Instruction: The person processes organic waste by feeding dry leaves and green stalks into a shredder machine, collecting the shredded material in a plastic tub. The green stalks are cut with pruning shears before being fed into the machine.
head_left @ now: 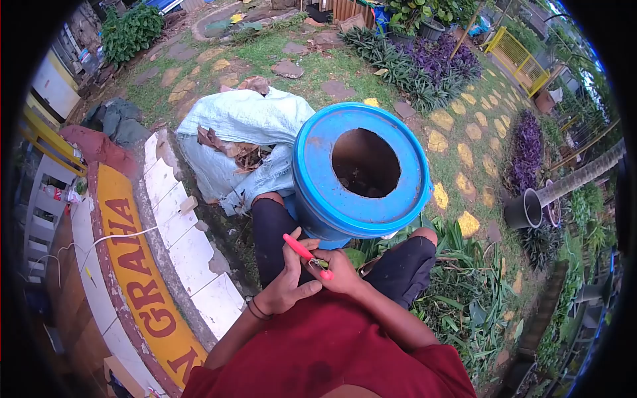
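A pair of pruning shears with pink-red handles (pixel 300 247) is held in front of my chest, its handles spread apart. My right hand (pixel 340 270) is closed around the shears, hiding the blades. Against one handle lie the outstretched fingers of my left hand (pixel 286 286), its thumb standing apart. A small green bit shows beside the right fingers; I cannot make out what it is. Just beyond both hands, between my knees, stands a blue plastic drum (pixel 312 199) with a large round hole in its lid (pixel 391 209). Inside the hole, dark material is dimly visible.
Left of the drum leans a pale woven sack (pixel 245 109) with dry leaves (pixel 249 158) in its mouth. A low white-tiled wall (pixel 189 265) with a yellow lettered band (pixel 142 278) runs along my left. Green plants (pixel 464 305) grow at my right, near yellow stepping stones (pixel 468 223).
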### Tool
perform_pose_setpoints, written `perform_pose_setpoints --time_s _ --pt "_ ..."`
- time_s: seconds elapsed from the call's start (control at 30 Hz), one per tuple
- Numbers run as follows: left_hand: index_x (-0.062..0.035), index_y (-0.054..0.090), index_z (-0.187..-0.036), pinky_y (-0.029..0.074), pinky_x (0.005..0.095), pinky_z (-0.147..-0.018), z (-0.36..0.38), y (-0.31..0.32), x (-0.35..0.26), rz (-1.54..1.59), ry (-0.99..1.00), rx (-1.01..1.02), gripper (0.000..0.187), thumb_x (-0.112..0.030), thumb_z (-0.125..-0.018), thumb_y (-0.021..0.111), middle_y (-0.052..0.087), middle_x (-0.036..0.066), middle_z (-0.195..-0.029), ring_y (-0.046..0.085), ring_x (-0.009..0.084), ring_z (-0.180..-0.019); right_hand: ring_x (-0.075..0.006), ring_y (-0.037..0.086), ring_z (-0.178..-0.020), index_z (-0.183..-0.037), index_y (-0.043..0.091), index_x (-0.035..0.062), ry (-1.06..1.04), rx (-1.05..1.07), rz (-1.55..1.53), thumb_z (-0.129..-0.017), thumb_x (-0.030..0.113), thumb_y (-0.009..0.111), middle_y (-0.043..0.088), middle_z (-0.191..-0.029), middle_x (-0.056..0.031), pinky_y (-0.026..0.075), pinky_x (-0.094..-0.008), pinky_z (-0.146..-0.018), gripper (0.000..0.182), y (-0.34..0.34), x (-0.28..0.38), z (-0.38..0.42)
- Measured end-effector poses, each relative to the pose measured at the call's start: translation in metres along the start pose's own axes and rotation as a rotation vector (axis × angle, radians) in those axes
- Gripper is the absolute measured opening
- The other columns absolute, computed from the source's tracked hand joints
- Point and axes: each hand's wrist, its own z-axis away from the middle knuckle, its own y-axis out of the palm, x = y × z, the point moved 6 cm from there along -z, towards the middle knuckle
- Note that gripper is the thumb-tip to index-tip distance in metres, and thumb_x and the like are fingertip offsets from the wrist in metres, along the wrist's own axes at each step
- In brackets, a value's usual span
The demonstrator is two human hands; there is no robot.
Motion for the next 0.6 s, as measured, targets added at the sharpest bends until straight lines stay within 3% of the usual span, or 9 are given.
perform_pose_setpoints --time_s 0.07,0.13,0.17,0.23,0.3,0.37,0.43,0.6 --pt "-0.0013 -0.007 -0.155 0.03 0.044 -0.112 0.0 0.003 -0.001 -0.086 0.043 -0.039 0.115 -0.051 -0.087 0.07 0.034 0.022 -0.144 0.038 0.029 -0.134 -0.0426 0.067 -0.078 -0.101 0.073 0.0046 -0.046 0.008 0.046 -0.08 0.026 0.074 0.068 -0.082 -0.0232 0.052 -0.0448 -0.067 0.03 0.001 0.007 0.001" --pt "-0.0012 -0.003 -0.155 0.033 0.0437 -0.111 -0.001 0.005 -0.009 -0.296 0.156 -0.09 0.114 -0.034 -0.084 0.079 0.041 0.02 -0.134 0.044 0.0274 -0.126 -0.0427 0.067 -0.078 -0.102 0.072 0.0049 -0.091 0.012 0.09 -0.08 0.027 0.074 0.068 -0.083 -0.0233 0.053 -0.046 -0.067 0.032 0.003 0.012 0.001" --pt "-0.0012 -0.003 -0.155 0.033 0.0437 -0.111 -0.002 0.008 -0.011 -0.295 0.157 -0.088 0.114 -0.034 -0.084 0.079 0.041 0.02 -0.134 0.044 0.0274 -0.126 -0.043 0.067 -0.079 -0.102 0.072 0.0043 -0.068 0.01 0.103 -0.079 0.028 0.074 0.069 -0.085 -0.023 0.053 -0.0471 -0.068 0.033 0.004 0.011 0.001" --pt "-0.0006 0.009 -0.152 0.038 0.0408 -0.107 -0.005 0.004 -0.013 -0.113 0.074 -0.208 0.102 -0.019 -0.082 0.08 0.047 0.012 -0.117 0.052 0.0227 -0.113 -0.0432 0.067 -0.081 -0.101 0.072 0.0037 -0.044 0.007 0.118 -0.078 0.029 0.074 0.069 -0.087 -0.0228 0.053 -0.0483 -0.07 0.035 0.007 0.012 -0.001" --pt "-0.0007 0.016 -0.148 0.04 0.0396 -0.105 -0.007 0.003 -0.011 0.034 0.061 -0.273 0.092 -0.015 -0.081 0.079 0.047 0.009 -0.111 0.054 0.0199 -0.108 -0.0434 0.067 -0.082 -0.105 0.07 0.0016 -0.113 -0.025 0.175 -0.077 0.028 0.074 0.07 -0.089 -0.0227 0.054 -0.0491 -0.071 0.039 0.006 0.025 -0.004" --pt "-0.0009 0.023 -0.143 0.042 0.0384 -0.103 -0.009 -0.003 -0.01 0.182 0.053 -0.337 0.083 -0.01 -0.081 0.077 0.047 0.006 -0.104 0.055 0.0172 -0.103 -0.0436 0.067 -0.088 -0.11 0.067 -0.0009 -0.037 0.004 0.156 -0.078 0.025 0.074 0.07 -0.097 -0.0242 0.055 -0.0483 -0.075 0.042 0.002 0.041 -0.007" --pt "-0.0043 0.031 -0.133 0.047 0.03 -0.09 -0.01 -0.015 -0.014 0.279 0.113 -0.361 0.067 0.004 -0.081 0.071 0.045 0.004 -0.099 0.054 0.0145 -0.096 -0.0436 0.067 -0.093 -0.114 0.064 -0.0026 -0.216 -0.084 0.063 -0.079 0.022 0.075 0.069 -0.102 -0.0245 0.055 -0.0463 -0.079 0.044 -0.003 0.057 -0.007" --pt "-0.002 0.03 -0.134 0.045 0.0333 -0.096 -0.015 -0.025 -0.02 0.344 0.134 -0.336 0.063 0.005 -0.081 0.063 0.044 0.004 -0.099 0.053 0.0145 -0.095 -0.0391 0.069 -0.096 -0.111 0.065 -0.003 -0.171 -0.013 0.093 -0.077 0.019 0.078 0.069 -0.105 -0.0213 0.056 -0.0428 -0.082 0.043 -0.006 0.063 0.0"
